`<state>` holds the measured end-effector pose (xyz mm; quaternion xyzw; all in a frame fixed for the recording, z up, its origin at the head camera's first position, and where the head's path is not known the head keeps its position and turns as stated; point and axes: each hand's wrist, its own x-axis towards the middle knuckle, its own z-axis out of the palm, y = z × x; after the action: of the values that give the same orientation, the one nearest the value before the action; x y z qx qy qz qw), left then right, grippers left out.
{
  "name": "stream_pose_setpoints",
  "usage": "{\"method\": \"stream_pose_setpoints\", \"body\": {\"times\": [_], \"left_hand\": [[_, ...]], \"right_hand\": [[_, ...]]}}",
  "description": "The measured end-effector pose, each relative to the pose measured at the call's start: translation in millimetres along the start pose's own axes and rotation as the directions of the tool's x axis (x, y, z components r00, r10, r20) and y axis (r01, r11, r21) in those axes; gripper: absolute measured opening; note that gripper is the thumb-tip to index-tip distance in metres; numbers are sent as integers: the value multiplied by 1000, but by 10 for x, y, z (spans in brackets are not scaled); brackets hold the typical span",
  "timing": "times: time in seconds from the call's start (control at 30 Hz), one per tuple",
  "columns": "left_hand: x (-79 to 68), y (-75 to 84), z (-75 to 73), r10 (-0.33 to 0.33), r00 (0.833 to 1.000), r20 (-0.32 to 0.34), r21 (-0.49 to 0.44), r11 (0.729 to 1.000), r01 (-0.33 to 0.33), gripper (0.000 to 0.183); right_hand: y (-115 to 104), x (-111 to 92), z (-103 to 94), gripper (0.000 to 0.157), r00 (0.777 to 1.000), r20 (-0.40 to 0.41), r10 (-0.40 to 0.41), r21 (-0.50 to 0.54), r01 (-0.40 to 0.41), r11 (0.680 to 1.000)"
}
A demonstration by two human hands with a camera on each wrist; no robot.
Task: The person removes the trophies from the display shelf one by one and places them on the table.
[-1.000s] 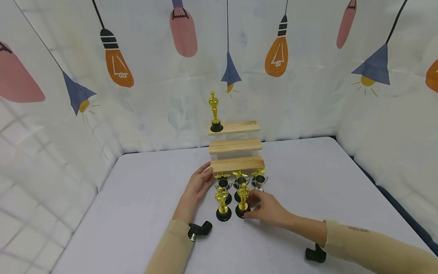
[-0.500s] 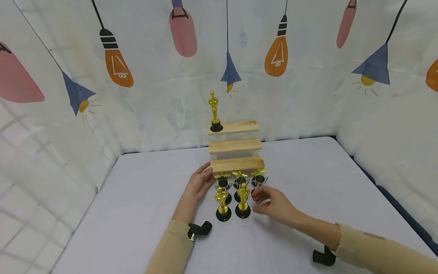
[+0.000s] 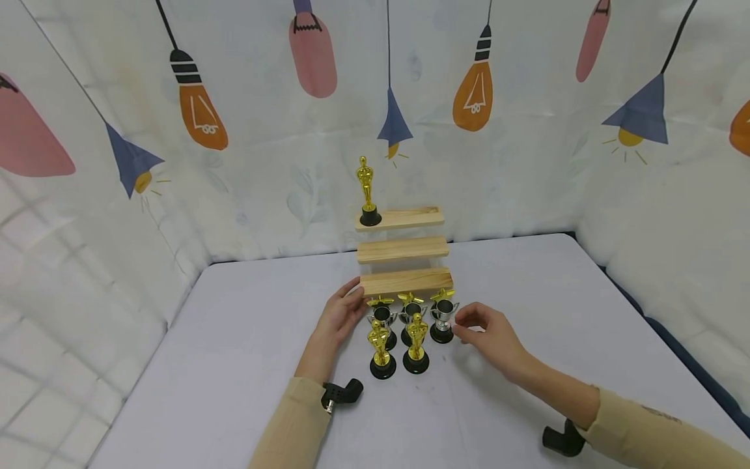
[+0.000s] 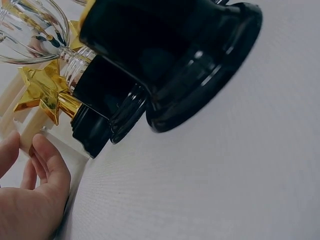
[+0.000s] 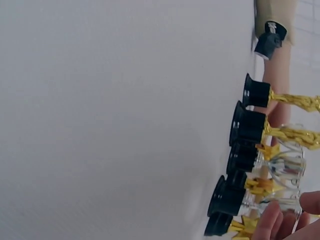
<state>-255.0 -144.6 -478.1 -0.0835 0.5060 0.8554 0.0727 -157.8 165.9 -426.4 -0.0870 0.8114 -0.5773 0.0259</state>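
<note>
A tiered wooden rack has three planks; my left hand [image 3: 340, 316] pinches the left end of the lowest plank [image 3: 407, 282] between thumb and fingers, also seen in the left wrist view. My right hand [image 3: 492, 335] is beside the right-hand silver trophy cup [image 3: 443, 312], thumb and fingers apart around its right side; contact is unclear. Two more silver cups [image 3: 382, 314] stand left of it in a row. Behind them are gold star trophies [image 3: 411, 298], partly hidden. In front stand two gold figurine trophies [image 3: 416, 345] on black bases.
Another gold figurine trophy [image 3: 366, 189] stands at the left end of the top plank [image 3: 410, 218]. The middle plank [image 3: 403, 249] is bare. White cloth covers the table [image 3: 234, 365]. A printed curtain [image 3: 263, 163] closes off the back and sides.
My right hand has let go of the right-hand front figurine and moved right and back to the right-hand silver cup. My left hand has stayed at the plank's end.
</note>
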Motion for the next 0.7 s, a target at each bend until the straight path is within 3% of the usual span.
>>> {"method": "stream_pose_setpoints", "body": {"times": [0.37,0.7], "left_hand": [[-6,6,8,2,1000,-1,7,1000,-2,52],[6,-5,3,-1,1000,-5,11,1000,1,52]], "right_hand": [[-171,100,-137,18,998,-62,-23,54,26,998],[-480,268,-275,25,994,-82,-76,34,79,996]]}}
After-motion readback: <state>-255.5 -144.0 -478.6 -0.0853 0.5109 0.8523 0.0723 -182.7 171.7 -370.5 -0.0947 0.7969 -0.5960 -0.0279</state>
